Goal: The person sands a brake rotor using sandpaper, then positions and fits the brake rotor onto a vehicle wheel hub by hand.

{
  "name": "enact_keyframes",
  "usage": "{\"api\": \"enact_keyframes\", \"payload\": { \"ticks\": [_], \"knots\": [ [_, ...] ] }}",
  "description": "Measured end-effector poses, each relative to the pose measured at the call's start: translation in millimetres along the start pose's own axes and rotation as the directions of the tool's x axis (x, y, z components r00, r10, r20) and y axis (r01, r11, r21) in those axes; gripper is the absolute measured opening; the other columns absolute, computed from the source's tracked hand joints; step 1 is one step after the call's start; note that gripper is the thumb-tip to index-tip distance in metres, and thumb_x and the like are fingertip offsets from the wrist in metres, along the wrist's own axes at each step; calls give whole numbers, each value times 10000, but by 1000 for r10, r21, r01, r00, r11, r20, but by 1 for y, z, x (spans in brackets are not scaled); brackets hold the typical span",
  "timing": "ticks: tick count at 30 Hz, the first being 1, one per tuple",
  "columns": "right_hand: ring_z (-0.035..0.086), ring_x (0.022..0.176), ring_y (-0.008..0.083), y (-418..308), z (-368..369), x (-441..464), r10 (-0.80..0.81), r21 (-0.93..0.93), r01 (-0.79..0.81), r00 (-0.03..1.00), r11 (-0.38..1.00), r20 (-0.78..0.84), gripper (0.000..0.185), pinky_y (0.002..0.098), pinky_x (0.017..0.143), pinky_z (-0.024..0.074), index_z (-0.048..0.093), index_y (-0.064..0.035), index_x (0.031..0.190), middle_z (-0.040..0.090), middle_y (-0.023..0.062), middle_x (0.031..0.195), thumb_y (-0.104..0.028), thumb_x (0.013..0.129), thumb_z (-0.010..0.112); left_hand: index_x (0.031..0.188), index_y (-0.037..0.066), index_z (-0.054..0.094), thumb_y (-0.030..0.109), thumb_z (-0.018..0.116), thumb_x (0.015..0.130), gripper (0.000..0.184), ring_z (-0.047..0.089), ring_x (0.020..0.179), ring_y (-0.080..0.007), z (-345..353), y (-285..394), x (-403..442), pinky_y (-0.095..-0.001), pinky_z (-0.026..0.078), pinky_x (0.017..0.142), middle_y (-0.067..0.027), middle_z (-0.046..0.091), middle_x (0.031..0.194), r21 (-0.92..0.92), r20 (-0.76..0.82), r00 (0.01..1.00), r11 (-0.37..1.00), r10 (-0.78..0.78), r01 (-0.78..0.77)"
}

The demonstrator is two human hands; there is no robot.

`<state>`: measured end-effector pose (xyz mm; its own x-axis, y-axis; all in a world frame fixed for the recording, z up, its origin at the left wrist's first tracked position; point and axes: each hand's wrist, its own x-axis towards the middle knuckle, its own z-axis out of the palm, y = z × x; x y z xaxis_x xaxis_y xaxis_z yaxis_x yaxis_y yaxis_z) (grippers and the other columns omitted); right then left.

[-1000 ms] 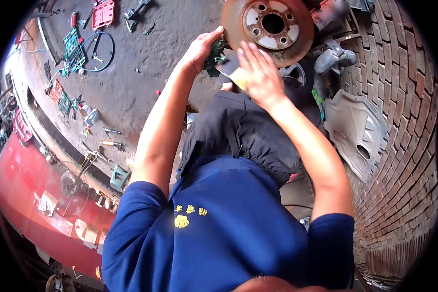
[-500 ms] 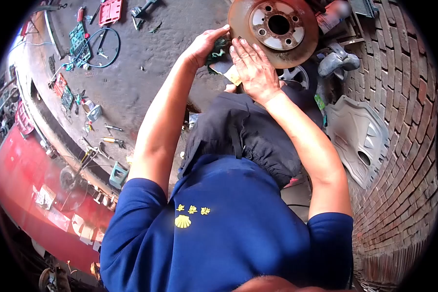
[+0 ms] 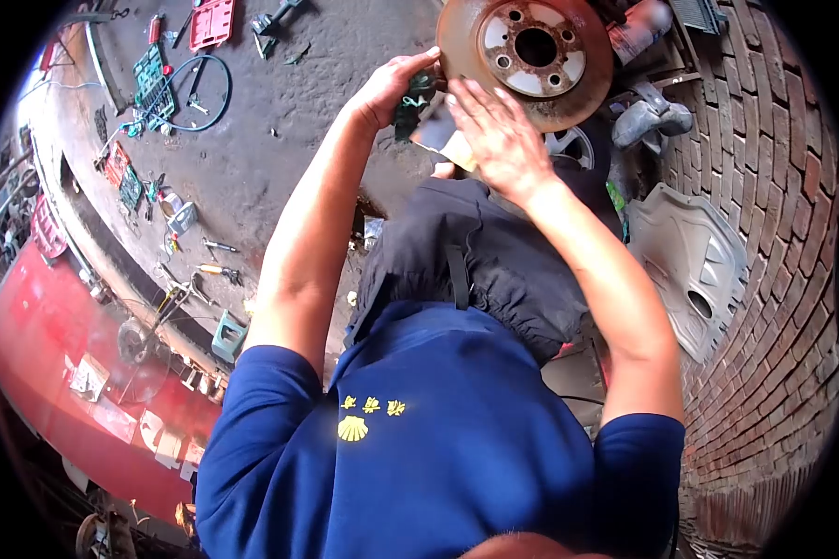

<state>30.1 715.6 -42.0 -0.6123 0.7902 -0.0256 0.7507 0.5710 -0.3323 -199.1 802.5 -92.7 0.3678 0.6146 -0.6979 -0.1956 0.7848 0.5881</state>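
Observation:
A rusty brake disc (image 3: 475, 70) with a central hole and several bolt holes stands at the top of the view. My left hand (image 3: 393, 90) grips its left edge with the thumb on the rim; the other fingers are mostly hidden. Low on the disc face, my right hand (image 3: 502, 140) lies with its fingers stretched flat, pressing a folded, yellowish sheet of sandpaper (image 3: 459, 152) that sticks out beside the palm. Dark green crumpled material (image 3: 408, 110) shows just below my left hand.
Tools, a green socket case (image 3: 154, 79) and a blue hose (image 3: 226, 93) lie on the floor at left. A red car panel (image 3: 56, 363) is at lower left. A grey moulded cover (image 3: 685, 265) leans by the brick wall (image 3: 764, 158) at right.
My right hand and the sandpaper have slid slightly right and down along the lower disc face. My left hand keeps its place on the rim.

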Motion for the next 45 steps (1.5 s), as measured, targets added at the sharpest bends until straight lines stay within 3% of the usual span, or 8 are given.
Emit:
{"api": "enact_keyframes", "payload": {
  "ticks": [22, 26, 32, 34, 37, 38, 42, 45],
  "knots": [
    [400, 1608, 296, 15, 5, -85, 367, -38, -375, 921, 926, -132, 619, 511, 1324, 284, 525, -36, 1590, 436, 157, 1724, -173, 989, 566, 1237, 26, 724, 550, 764, 994, 579, 655, 849, -124, 52, -64, -6, -311, 544, 791, -31, 729, 993, -90, -163, 983, 991, 86, -102],
    [413, 1598, 289, 6, 13, -62, 168, 9, -168, 985, 986, -27, 627, 566, 1325, 262, 496, -47, 1614, 436, 140, 1725, -236, 1017, 522, 1255, 23, 709, 506, 757, 1022, 539, 674, 854, -116, 74, -52, -10, -303, 560, 792, -41, 752, 1053, -155, -243, 970, 986, 24, -64],
    [408, 1603, 295, 50, -3, -96, 430, 9, -437, 883, 900, -188, 688, 567, 1322, 268, 512, -51, 1604, 452, 146, 1714, -163, 942, 657, 1216, 39, 746, 468, 738, 1051, 459, 612, 844, -89, 56, -56, -1, -280, 503, 765, 9, 742, 1047, 8, -174, 984, 999, 42, -41],
    [376, 1620, 275, 17, 25, -79, 270, 144, -255, 958, 956, -96, 647, 503, 1356, 212, 505, -34, 1607, 399, 138, 1749, -208, 988, 578, 1251, 26, 741, 468, 729, 1058, 482, 622, 872, -94, 53, -57, -3, -284, 510, 793, 1, 748, 1086, -10, -133, 990, 999, 45, -47],
    [375, 1622, 262, 26, 12, -80, 45, -256, -37, 999, 966, 27, 642, 497, 1355, 210, 476, -73, 1640, 414, 92, 1747, -227, 1019, 538, 1251, 19, 740, 465, 728, 1060, 485, 625, 882, -95, 59, -41, -8, -291, 516, 814, -4, 751, 1083, 71, -186, 982, 997, 9, 4],
    [391, 1613, 275, 54, 7, -91, 187, 128, -177, 980, 976, -70, 659, 504, 1351, 221, 476, -79, 1637, 431, 104, 1735, -202, 998, 585, 1251, 19, 740, 465, 728, 1060, 485, 625, 882, -95, 55, -43, -6, -291, 516, 814, -4, 751, 1083, 73, -187, 982, 997, 8, 5],
    [402, 1606, 300, 77, -7, -95, 425, -72, -441, 889, 895, -169, 769, 517, 1351, 240, 450, -57, 1646, 426, 139, 1732, -116, 916, 688, 1211, 37, 745, 483, 730, 1054, 473, 608, 843, -90, 47, -54, -1, -279, 497, 777, 10, 736, 1032, 81, -121, 993, 997, -6, 15],
    [403, 1607, 275, 32, 10, -83, 195, -36, -197, 979, 980, -58, 637, 501, 1355, 241, 509, -61, 1612, 476, 128, 1702, -238, 1002, 564, 1176, 56, 748, 502, 737, 1044, 465, 594, 808, -87, 55, -46, -6, -264, 484, 755, 20, 728, 1000, 64, -185, 983, 998, 17, -5]
  ]
}}
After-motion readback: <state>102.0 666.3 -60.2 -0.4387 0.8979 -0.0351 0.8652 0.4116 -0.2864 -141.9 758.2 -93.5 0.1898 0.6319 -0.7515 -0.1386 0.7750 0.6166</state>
